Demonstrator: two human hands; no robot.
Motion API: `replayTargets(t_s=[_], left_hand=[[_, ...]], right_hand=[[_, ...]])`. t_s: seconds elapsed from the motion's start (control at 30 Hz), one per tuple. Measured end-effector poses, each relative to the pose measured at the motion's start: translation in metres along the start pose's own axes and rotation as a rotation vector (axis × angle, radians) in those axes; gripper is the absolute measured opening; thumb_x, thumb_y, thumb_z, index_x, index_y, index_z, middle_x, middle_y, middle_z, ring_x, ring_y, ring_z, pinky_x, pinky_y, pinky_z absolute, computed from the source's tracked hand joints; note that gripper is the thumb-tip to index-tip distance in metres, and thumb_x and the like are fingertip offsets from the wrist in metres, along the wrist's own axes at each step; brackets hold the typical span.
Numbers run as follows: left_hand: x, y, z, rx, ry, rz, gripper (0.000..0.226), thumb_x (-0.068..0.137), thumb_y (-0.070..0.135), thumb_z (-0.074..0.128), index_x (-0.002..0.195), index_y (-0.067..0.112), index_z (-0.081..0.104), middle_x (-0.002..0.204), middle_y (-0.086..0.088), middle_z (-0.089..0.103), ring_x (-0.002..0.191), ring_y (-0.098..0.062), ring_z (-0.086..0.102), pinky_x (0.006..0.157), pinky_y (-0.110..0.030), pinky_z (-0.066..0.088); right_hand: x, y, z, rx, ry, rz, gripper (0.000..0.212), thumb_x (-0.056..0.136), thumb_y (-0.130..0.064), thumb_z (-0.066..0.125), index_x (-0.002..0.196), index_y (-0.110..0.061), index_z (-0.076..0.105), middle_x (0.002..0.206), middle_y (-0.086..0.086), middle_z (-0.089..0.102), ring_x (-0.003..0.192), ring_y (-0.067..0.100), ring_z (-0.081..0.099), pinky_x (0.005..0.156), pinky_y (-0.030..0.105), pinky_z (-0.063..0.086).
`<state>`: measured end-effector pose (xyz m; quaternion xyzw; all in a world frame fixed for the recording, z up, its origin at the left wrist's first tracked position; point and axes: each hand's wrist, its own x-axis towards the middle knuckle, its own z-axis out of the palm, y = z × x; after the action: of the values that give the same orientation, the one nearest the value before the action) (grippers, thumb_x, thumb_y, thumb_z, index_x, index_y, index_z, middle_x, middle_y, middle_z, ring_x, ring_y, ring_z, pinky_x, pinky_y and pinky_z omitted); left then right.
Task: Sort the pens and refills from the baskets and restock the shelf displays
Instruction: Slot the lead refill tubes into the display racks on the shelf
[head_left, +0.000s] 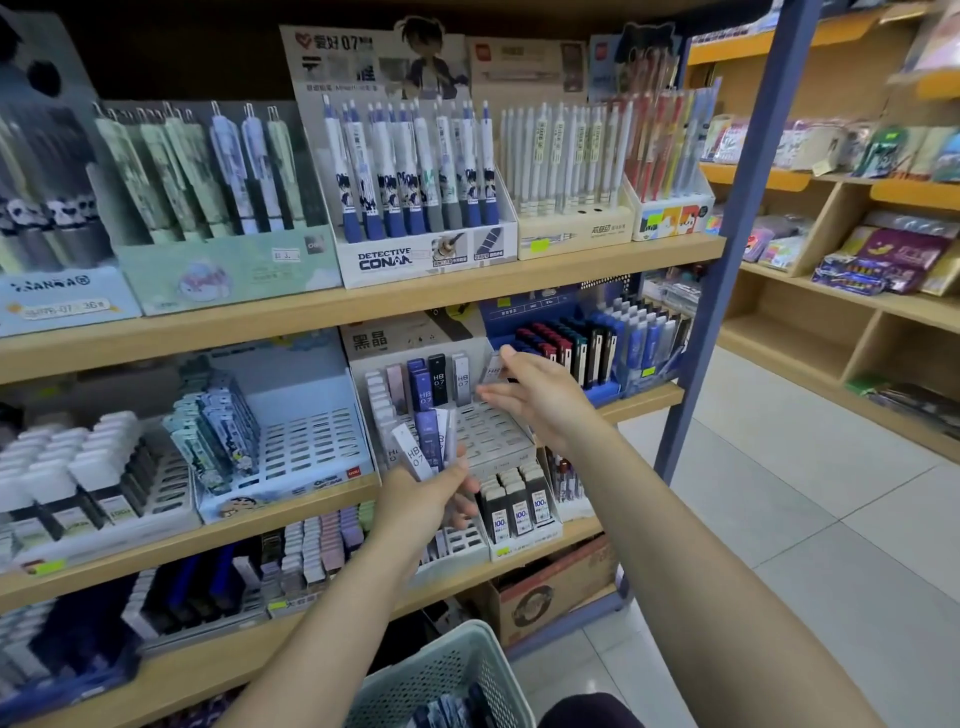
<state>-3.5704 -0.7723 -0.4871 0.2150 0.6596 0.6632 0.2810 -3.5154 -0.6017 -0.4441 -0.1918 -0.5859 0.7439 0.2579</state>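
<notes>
Refill boxes (423, 444), slim flat plastic cases marked HB 0.7 in white, grey and dark blue, sit fanned in a bunch just left of the frame's centre, gripped by the curled fingers of the left hand (415, 501). The right hand (540, 395), a little right of centre, pinches one pale refill box (492, 370) between thumb and fingertips, at the upper right corner of the display tray (488, 431). That tray is a sloped, white plastic rack pierced with rows of slots; a few upright cases (434, 382) stand along its back row. It sits on the middle wooden shelf (291, 512). Glossy printed pens (410, 166) stand in a cardboard box in the upper centre. A pale green perforated plastic basket (447, 670) shows at the bottom centre
</notes>
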Motion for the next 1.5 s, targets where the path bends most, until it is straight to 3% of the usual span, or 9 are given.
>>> replayTargets(t_s=[0.47, 0.6, 0.83, 1.0, 1.07, 1.2, 1.27, 1.4, 1.5], left_hand=[[0.009, -0.004, -0.013, -0.031, -0.106, -0.012, 0.014, 0.100, 0.016, 0.060, 0.111, 0.012, 0.067, 0.079, -0.009, 0.075, 0.067, -0.023, 0.068, 0.057, -0.030, 0.058], [0.009, -0.002, -0.015, -0.044, -0.119, -0.017, 0.014, 0.099, 0.017, 0.061, 0.109, 0.010, 0.067, 0.079, -0.009, 0.075, 0.065, -0.021, 0.067, 0.057, -0.029, 0.058], [0.010, -0.004, -0.016, -0.059, -0.125, -0.023, 0.016, 0.099, 0.018, 0.062, 0.110, 0.008, 0.067, 0.079, -0.010, 0.074, 0.063, -0.020, 0.068, 0.056, -0.029, 0.058], [0.010, -0.004, -0.018, -0.075, -0.155, -0.025, 0.013, 0.100, 0.015, 0.059, 0.111, 0.014, 0.067, 0.079, -0.008, 0.074, 0.065, -0.020, 0.068, 0.059, -0.029, 0.059], [0.009, -0.003, -0.020, -0.079, -0.171, -0.020, 0.015, 0.101, 0.013, 0.058, 0.113, 0.013, 0.066, 0.079, -0.008, 0.074, 0.066, -0.020, 0.068, 0.060, -0.029, 0.059], [0.006, 0.000, -0.025, -0.079, -0.198, 0.002, 0.017, 0.102, 0.010, 0.055, 0.115, 0.007, 0.065, 0.087, -0.008, 0.077, 0.072, -0.021, 0.071, 0.061, -0.029, 0.058], [0.004, 0.003, -0.027, -0.087, -0.203, 0.011, 0.017, 0.101, 0.009, 0.055, 0.114, 0.006, 0.066, 0.091, -0.011, 0.077, 0.073, -0.022, 0.073, 0.061, -0.028, 0.058], [0.000, 0.010, -0.026, -0.084, -0.205, 0.036, 0.017, 0.100, 0.008, 0.057, 0.113, 0.005, 0.066, 0.094, -0.014, 0.077, 0.076, -0.026, 0.074, 0.061, -0.027, 0.059], [-0.005, 0.013, -0.023, -0.099, -0.204, 0.049, 0.015, 0.100, 0.007, 0.056, 0.112, 0.006, 0.066, 0.093, -0.016, 0.077, 0.074, -0.027, 0.075, 0.059, -0.027, 0.058]], right_hand=[[0.040, 0.012, 0.010, -0.171, -0.042, 0.078, 0.049, 0.100, -0.035, 0.057, 0.134, -0.001, 0.050, 0.121, 0.019, 0.062, 0.097, 0.026, 0.074, 0.095, 0.038, 0.057], [0.043, 0.010, 0.017, -0.243, -0.017, 0.094, 0.039, 0.098, -0.037, 0.060, 0.121, -0.005, 0.054, 0.103, 0.013, 0.066, 0.097, 0.029, 0.073, 0.096, 0.040, 0.057], [0.048, 0.010, 0.023, -0.253, 0.169, 0.124, 0.034, 0.092, -0.030, 0.072, 0.111, -0.004, 0.063, 0.100, 0.014, 0.066, 0.081, 0.035, 0.075, 0.083, 0.046, 0.061], [0.048, 0.013, 0.030, -0.412, 0.300, -0.005, 0.022, 0.091, -0.032, 0.072, 0.078, -0.023, 0.058, 0.071, 0.002, 0.066, 0.069, 0.029, 0.075, 0.075, 0.048, 0.062], [0.046, 0.014, 0.031, -0.432, 0.343, -0.041, 0.018, 0.091, -0.031, 0.072, 0.089, -0.016, 0.063, 0.073, 0.005, 0.068, 0.065, 0.026, 0.074, 0.069, 0.043, 0.063], [0.031, 0.013, 0.030, -0.476, 0.364, -0.120, 0.035, 0.095, -0.029, 0.067, 0.123, -0.010, 0.057, 0.110, 0.004, 0.066, 0.062, 0.019, 0.073, 0.054, 0.024, 0.058], [0.011, 0.012, 0.028, -0.525, 0.317, -0.151, 0.032, 0.099, -0.033, 0.059, 0.121, -0.010, 0.062, 0.108, 0.002, 0.068, 0.060, 0.016, 0.070, 0.056, 0.026, 0.055], [-0.033, 0.010, 0.027, -0.435, -0.065, -0.053, 0.026, 0.097, -0.038, 0.061, 0.101, -0.015, 0.074, 0.075, -0.002, 0.070, 0.052, 0.012, 0.055, 0.051, 0.023, 0.046], [-0.045, 0.013, 0.028, -0.437, -0.131, -0.074, 0.022, 0.095, -0.027, 0.066, 0.092, -0.006, 0.072, 0.067, 0.004, 0.062, 0.049, 0.011, 0.050, 0.047, 0.021, 0.041]])
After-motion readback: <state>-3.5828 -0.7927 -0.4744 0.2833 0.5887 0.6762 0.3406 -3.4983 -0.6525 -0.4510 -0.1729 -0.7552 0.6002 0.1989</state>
